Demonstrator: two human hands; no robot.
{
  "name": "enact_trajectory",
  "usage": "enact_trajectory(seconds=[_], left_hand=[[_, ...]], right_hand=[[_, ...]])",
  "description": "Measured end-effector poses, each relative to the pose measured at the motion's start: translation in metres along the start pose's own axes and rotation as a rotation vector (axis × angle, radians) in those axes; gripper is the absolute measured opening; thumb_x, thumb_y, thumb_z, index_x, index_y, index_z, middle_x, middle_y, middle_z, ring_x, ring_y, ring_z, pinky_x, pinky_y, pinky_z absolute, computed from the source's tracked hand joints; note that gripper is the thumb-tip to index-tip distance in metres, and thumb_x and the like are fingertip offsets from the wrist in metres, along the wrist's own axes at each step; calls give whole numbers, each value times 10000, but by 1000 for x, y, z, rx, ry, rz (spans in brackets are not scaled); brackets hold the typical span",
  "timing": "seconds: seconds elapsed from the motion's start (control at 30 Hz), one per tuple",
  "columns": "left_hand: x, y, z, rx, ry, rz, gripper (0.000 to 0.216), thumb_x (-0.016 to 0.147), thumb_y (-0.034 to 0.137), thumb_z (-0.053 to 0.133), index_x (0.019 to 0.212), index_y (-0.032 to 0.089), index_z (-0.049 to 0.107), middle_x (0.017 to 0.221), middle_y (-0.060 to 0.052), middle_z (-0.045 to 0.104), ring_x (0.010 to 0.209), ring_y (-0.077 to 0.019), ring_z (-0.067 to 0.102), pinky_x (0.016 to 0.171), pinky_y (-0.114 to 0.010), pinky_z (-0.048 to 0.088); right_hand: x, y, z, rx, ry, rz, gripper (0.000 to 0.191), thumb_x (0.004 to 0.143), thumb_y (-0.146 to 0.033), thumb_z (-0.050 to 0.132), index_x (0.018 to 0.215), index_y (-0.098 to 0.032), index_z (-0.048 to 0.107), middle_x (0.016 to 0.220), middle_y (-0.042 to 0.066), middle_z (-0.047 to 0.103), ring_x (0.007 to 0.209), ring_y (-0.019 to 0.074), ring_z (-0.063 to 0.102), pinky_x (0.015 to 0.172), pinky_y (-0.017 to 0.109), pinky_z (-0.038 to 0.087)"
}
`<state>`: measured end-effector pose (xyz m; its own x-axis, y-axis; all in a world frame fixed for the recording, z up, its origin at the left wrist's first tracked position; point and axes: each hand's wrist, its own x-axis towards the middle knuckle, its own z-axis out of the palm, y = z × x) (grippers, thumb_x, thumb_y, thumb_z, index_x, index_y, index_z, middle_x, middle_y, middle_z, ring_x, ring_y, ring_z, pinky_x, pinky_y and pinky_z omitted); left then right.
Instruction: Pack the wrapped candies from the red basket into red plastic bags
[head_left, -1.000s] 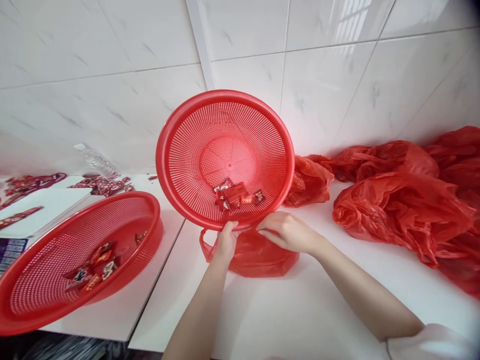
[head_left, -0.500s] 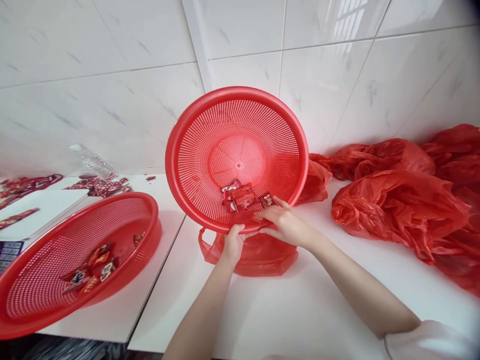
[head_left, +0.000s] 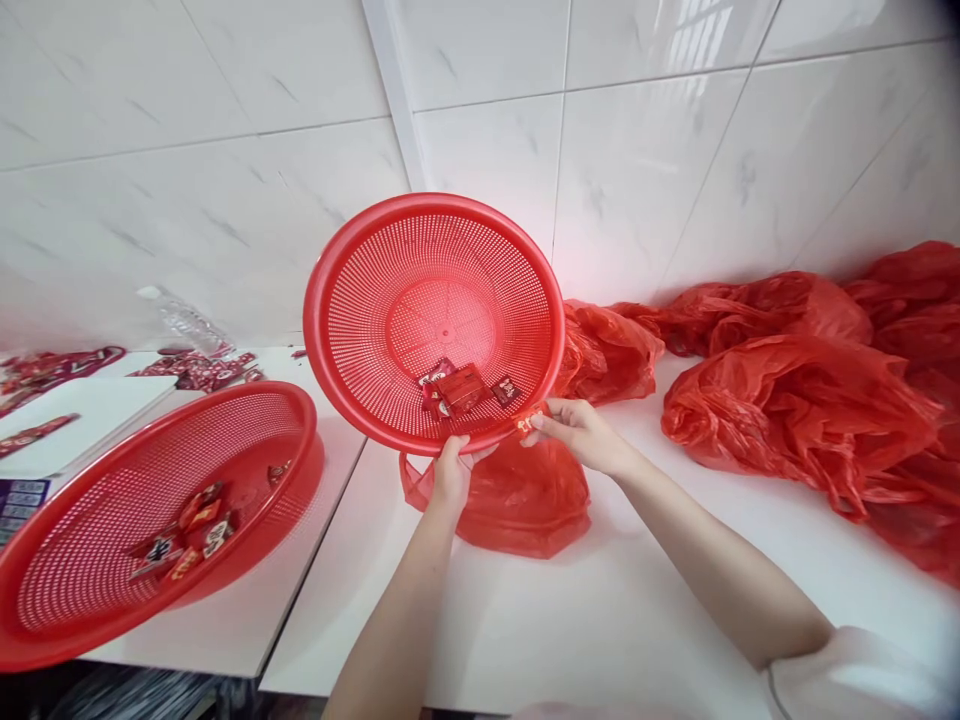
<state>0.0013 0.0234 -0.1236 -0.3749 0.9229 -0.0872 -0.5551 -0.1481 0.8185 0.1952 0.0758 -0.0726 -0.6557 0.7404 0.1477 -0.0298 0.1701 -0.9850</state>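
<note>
Head view: half a second ago the right hand (head_left: 581, 432) was in among the wrapped pieces (head_left: 461, 390) of the held basket (head_left: 444, 290); now it is out at that basket's lower right rim, thumb and fingers pinched tight on a small red packet (head_left: 529, 424). The held basket has swung leftward too — more shows of the crumpled bag (head_left: 611, 355) just behind its right side. As before, the left hand (head_left: 452, 475) grips the basket's near rim, thumb on top, fingers tucked beneath. Below that rim a red carrier bag (head_left: 532, 505) sits on the white table (head_left: 637, 600), its far part hidden by the basket. Left of the held basket, a second basket (head_left: 150, 500) tilts with its own few packets (head_left: 199, 515); beyond that one lie a clear bottle (head_left: 187, 320) and scattered wrappers (head_left: 199, 372). Well to the held basket's right spreads a heap of red bags (head_left: 802, 420), thin, creased, half see-through. Both baskets are round, smooth-rimmed plastic, finely perforated — and behind the held one rise glossy, grey-veined tiles (head_left: 637, 180).
</note>
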Motion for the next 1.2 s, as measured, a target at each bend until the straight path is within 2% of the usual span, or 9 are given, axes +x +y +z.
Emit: enact_trajectory(seconds=[0.17, 0.23, 0.4, 0.57, 0.63, 0.77, 0.97, 1.07, 1.2], left_hand=[[1, 2, 0, 12, -3, -1, 227, 669, 210, 607, 890, 220, 659, 894, -26, 715, 1008, -259, 645, 868, -459, 543], [0, 2, 0, 16, -5, 0, 248, 668, 210, 609, 911, 226, 659, 918, -23, 718, 1031, -261, 639, 868, -457, 543], [-3, 0, 3, 20, -7, -26, 368, 642, 200, 616, 1008, 214, 649, 980, -37, 721, 1062, -283, 633, 858, -467, 549], [-12, -5, 12, 46, -110, -110, 439, 636, 199, 615, 1074, 170, 626, 1002, -75, 721, 1085, -333, 628, 842, -485, 553], [-15, -7, 14, 51, -128, -114, 444, 647, 188, 610, 1091, 188, 617, 1034, -70, 717, 1099, -330, 624, 842, -486, 555], [-15, -8, 14, 14, -143, -141, 380, 680, 190, 597, 1059, 193, 626, 1034, -71, 719, 1117, -323, 616, 852, -485, 553], [-9, -6, 9, -39, -125, -152, 264, 677, 204, 603, 932, 153, 644, 970, -80, 730, 1109, -310, 620, 892, -472, 534], [-5, -6, 8, -24, -64, -130, 222, 643, 200, 620, 855, 142, 644, 890, -82, 735, 1055, -311, 645, 888, -469, 534], [-2, -4, 7, -46, -13, -90, 199, 645, 182, 632, 844, 183, 622, 891, -34, 731, 1003, -275, 667, 888, -470, 531]], right_hand=[[-1, 3, 4, 78, -112, 95, 349, 865, -442, 581, 1036, -159, 693, 1013, 78, 727, 935, 217, 694, 906, 396, 518], [-3, 2, 8, -93, -92, 17, 298, 894, -390, 550, 1056, -185, 694, 1062, 66, 718, 985, 212, 674, 933, 397, 501], [-4, 6, 12, -691, 161, -245, 282, 946, -319, 466, 1088, -173, 660, 1106, 102, 691, 1027, 221, 638, 950, 418, 481], [-3, 19, 1, -1224, 197, -350, 703, 836, -531, 590, 1349, -66, 474, 1415, 251, 451, 1342, 388, 375, 1117, 679, 37], [-3, 18, -4, -1265, 91, -330, 717, 820, -513, 620, 1352, -58, 464, 1346, 246, 517, 1273, 367, 465, 1126, 667, 25], [-4, 8, -9, -1183, -23, -336, 402, 832, -301, 662, 1205, -173, 583, 1110, 94, 649, 1048, 230, 618, 1163, 566, 133], [-5, -6, -2, -858, -3, -370, 134, 861, -227, 627, 992, -222, 655, 962, 18, 690, 941, 184, 637, 1088, 496, 307], [-8, -10, -1, -569, -15, -273, 177, 875, -343, 620, 939, -192, 687, 904, 29, 711, 840, 177, 645, 862, 349, 486], [-8, -10, -4, -278, -18, -89, 326, 853, -449, 619, 922, -143, 707, 854, 41, 717, 788, 185, 652, 734, 298, 514]])
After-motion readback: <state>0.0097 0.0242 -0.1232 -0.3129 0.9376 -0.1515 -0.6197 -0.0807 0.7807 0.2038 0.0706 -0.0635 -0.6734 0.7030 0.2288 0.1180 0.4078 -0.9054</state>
